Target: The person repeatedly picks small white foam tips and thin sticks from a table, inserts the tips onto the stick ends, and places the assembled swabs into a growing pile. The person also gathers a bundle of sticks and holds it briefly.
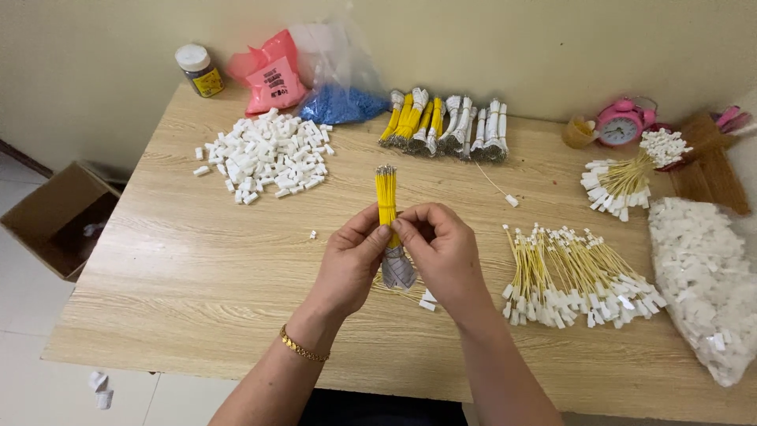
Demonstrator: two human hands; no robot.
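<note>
Lighting: even, soft, moderately bright indoor light; warm tint on the cream wall; shadows: faint, short, just under the hands and on the wooden table; glare: mild sheen on the clear plastic bag; focus: sharp centrally; slight wide-angle stretch toward edges; no motion blur.

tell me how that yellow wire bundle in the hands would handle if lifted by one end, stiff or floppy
The yellow wire bundle stands straight above the left hand and right hand, so it probably holds fairly stiff while bunched. The thin strands look light. Loose, they would likely splay.
</note>
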